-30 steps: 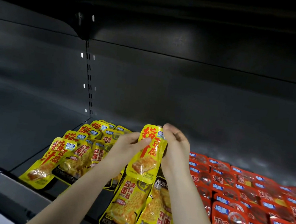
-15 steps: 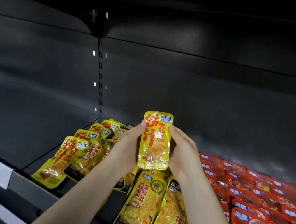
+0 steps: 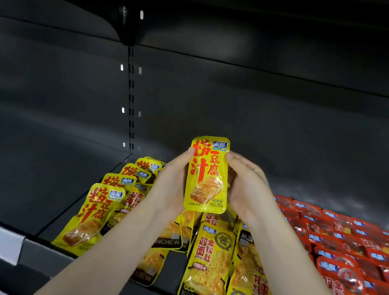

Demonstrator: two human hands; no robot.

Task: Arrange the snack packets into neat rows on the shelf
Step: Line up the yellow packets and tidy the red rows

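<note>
Both hands, left (image 3: 171, 184) and right (image 3: 247, 191), clasp a glossy, crinkled rectangular yellow packet (image 3: 208, 174) upright.

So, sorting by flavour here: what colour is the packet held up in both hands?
The held packet is yellow with red lettering; head view.

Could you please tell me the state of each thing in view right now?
held packet: upright, front facing the camera, lifted off the shelf.
left hand: grips the held packet's left edge.
right hand: grips its right edge.
yellow packets: lying overlapped, rows uneven.
red packets: lying in overlapping rows.
</note>
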